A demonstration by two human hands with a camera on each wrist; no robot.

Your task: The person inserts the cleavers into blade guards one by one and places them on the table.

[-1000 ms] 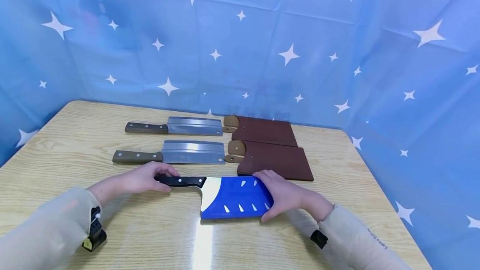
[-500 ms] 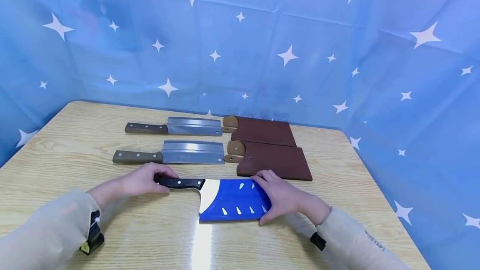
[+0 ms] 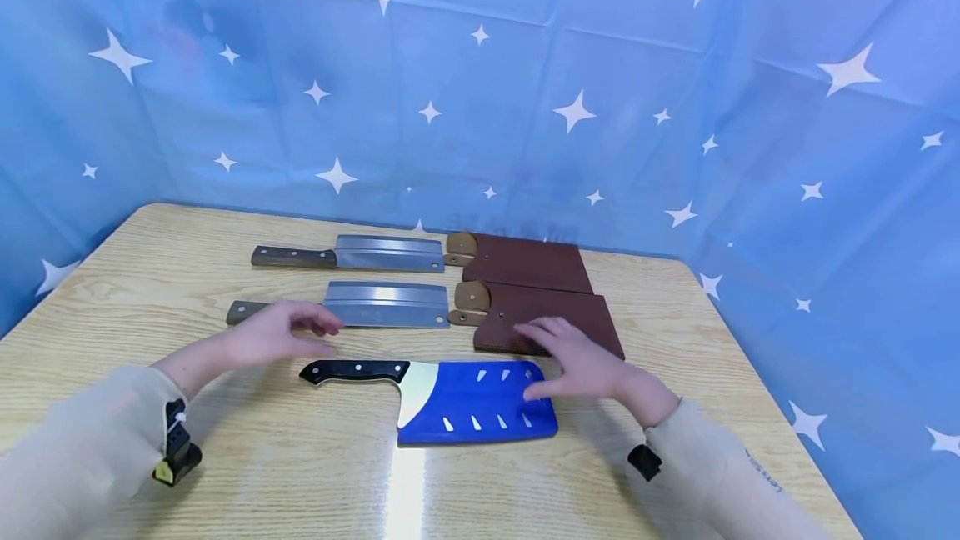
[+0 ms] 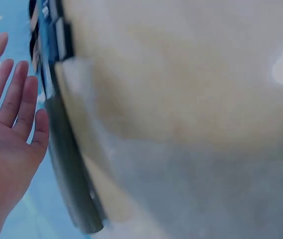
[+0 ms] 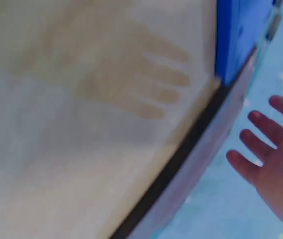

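Observation:
A cleaver with a black riveted handle lies on the table, most of its blade inside a blue cover with pale slots. My left hand is raised above and behind that handle, over the grip of the middle cleaver, partly hiding it. In the left wrist view, the fingers of the left hand are spread apart beside a dark olive handle. My right hand hovers over the cover's far right corner, holding nothing. Loosely extended fingers show on the right hand in the right wrist view.
Behind lies another bare cleaver with a dark handle. Two brown sheaths with tan straps, a rear sheath and a nearer sheath, lie right of the bare blades. A blue starred curtain hangs behind the wooden table.
Both hands have let go of the blue-covered cleaver and risen off it. The left has moved back and left, the right slightly back and right. The cleaver has slid slightly toward me.

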